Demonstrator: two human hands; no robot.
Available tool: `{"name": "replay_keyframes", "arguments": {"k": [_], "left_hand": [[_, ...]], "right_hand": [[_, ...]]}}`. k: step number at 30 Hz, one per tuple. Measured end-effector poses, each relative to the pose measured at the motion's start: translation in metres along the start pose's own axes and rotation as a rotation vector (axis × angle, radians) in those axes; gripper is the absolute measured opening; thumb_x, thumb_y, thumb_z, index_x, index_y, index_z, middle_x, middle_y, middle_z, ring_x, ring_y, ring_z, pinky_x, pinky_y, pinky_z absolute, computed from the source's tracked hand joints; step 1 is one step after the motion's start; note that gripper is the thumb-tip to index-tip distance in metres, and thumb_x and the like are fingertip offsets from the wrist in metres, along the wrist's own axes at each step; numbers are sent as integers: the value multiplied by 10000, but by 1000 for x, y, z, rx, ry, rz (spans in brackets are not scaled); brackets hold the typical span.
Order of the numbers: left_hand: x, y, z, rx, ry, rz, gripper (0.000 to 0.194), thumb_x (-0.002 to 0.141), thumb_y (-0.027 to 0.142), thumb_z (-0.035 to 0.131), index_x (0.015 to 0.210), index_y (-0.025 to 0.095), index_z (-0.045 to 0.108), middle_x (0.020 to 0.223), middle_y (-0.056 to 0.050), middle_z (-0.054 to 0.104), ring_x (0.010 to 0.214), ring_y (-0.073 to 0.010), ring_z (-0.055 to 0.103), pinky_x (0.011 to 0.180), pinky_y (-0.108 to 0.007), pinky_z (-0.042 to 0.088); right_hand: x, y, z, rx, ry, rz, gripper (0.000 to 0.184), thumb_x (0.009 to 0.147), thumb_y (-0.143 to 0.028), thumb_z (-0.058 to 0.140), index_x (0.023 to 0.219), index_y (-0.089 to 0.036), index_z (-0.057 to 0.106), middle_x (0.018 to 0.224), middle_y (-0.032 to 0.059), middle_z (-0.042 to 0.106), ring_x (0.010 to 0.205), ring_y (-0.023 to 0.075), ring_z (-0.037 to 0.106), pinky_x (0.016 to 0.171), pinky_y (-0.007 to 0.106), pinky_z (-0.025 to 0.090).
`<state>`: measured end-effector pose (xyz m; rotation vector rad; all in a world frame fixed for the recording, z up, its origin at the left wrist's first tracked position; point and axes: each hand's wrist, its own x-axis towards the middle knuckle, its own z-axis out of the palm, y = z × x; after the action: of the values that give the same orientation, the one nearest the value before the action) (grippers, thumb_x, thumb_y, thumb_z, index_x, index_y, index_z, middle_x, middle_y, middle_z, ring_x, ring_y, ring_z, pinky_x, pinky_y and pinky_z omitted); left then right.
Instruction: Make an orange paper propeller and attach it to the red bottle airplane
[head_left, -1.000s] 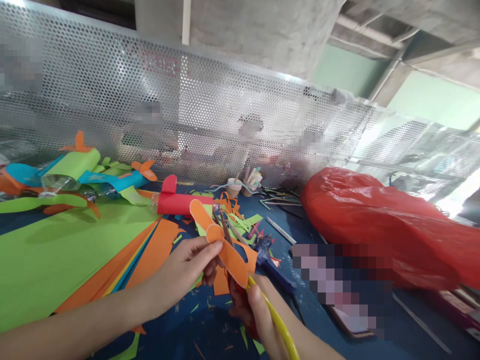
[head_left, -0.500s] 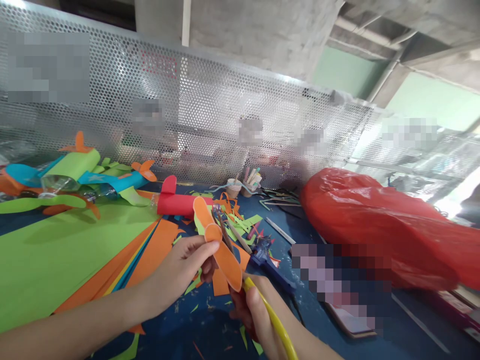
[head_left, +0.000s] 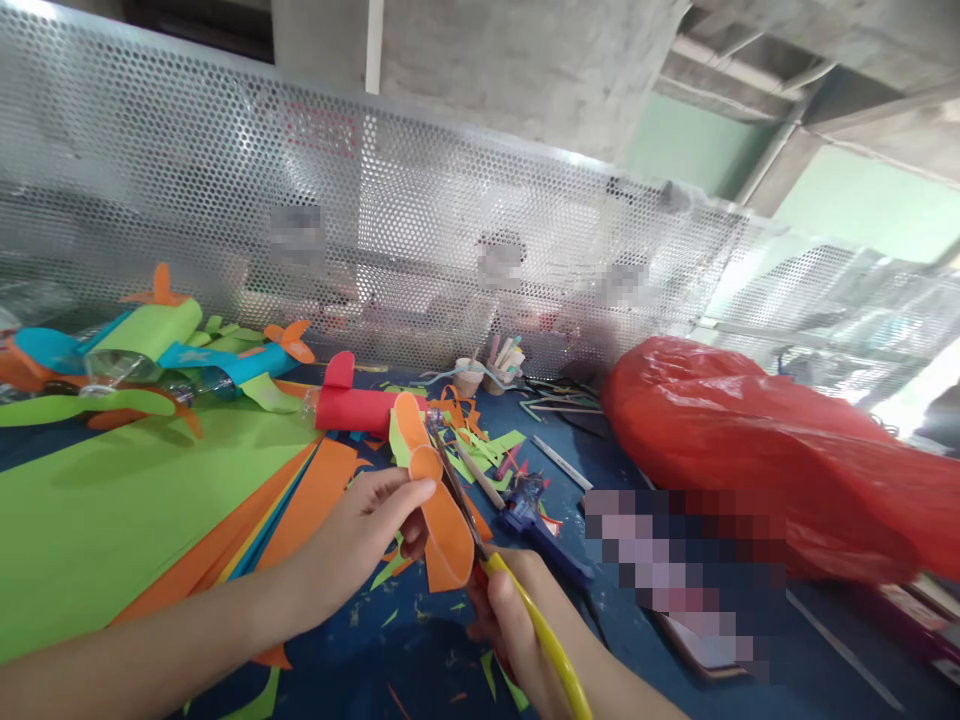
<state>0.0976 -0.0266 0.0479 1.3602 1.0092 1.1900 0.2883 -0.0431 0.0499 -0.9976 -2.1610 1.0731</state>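
My left hand (head_left: 386,520) pinches an orange propeller-shaped cutout (head_left: 448,530) just below its round middle. It looks like foam or paper. My right hand (head_left: 517,610) grips a pair of scissors (head_left: 544,635) with yellow on the handle. Their dark blades run up along the right edge of the cutout, close against it. Behind the cutout lies a red paper-wrapped bottle (head_left: 352,408) with an upright red fin. Green and orange scraps (head_left: 480,450) are strewn beyond my hands.
Green sheets (head_left: 135,500) and a fan of coloured sheets cover the left. Bottle planes (head_left: 150,335) stand behind them. To the right are a blue glue gun (head_left: 551,545), a white stick (head_left: 561,462) and a large red plastic bag (head_left: 750,450). Cups of pens (head_left: 504,368) stand near the perforated metal screen (head_left: 420,230).
The orange cutout has turned slightly in my left hand, its lower blade swinging left and facing me more. More of the scissor blades now shows along its right edge.
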Motion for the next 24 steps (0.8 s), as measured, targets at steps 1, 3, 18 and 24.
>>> {"name": "replay_keyframes", "arguments": {"k": [1,3,18,24], "left_hand": [[0,-1,0,2,8,0,370,868,438,521,585,200,518,520,38,537,514,-132,518,512,-241,364],[1,-3,-1,8,20,2,371,872,444,515,592,202,519,530,34,545,523,-137,528,519,-244,372],[38,-4,-35,126,195,137,282,804,403,584,620,191,559,564,20,564,569,-149,533,589,-264,421],[39,-7,-37,150,197,138,209,801,377,572,706,191,560,688,18,596,640,-151,549,598,-258,431]], "right_hand": [[0,2,2,18,22,21,629,868,-759,185,646,-208,391,554,-39,326,464,91,317,489,221,420],[0,5,8,65,112,89,647,834,-796,209,612,-213,378,521,-48,310,435,83,292,470,221,422],[11,-1,7,443,-130,423,348,714,-468,737,826,-168,603,751,-14,555,648,105,523,601,200,465],[14,2,6,209,-77,395,236,708,-383,742,755,-165,664,626,-20,585,528,92,486,487,191,383]]}}
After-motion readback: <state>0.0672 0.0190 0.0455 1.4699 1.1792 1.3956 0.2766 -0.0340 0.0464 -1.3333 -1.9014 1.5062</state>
